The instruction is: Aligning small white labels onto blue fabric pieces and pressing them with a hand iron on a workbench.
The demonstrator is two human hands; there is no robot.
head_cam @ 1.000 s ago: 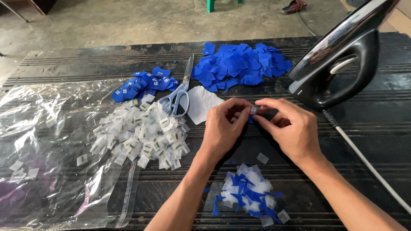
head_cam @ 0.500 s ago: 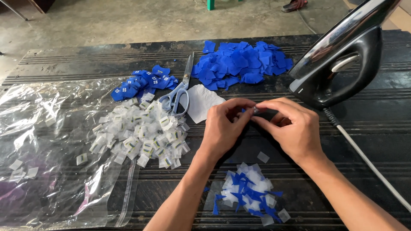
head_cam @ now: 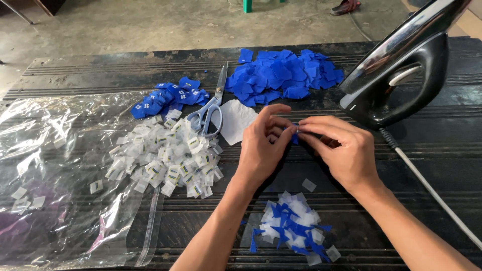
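Head view, looking straight down on a dark ribbed table, and both hands meet in the middle of it. The left hand and the right hand are pinched together, fingertips narrow, on a small blue piece held just above the tabletop. Only a sliver of it shows between the fingers, so what exactly is being done to it I cannot tell.

Everything is laid out in sorted heaps within arm's reach. Just below the hands sits a mixed pile of white and blue pieces, close enough to drop into or pick from. To the left, a heap of small white packets spreads partly over a sheet of clear plastic, which seems to serve as a catch-all for loose bits. Behind that lie printed blue tags, and further back a large heap of plain blue fabric pieces.

The scissors rest closed beside a white scrap, handles toward the person. The iron stands on its heel at the right, soleplate off the table, its cord trailing toward the near edge.
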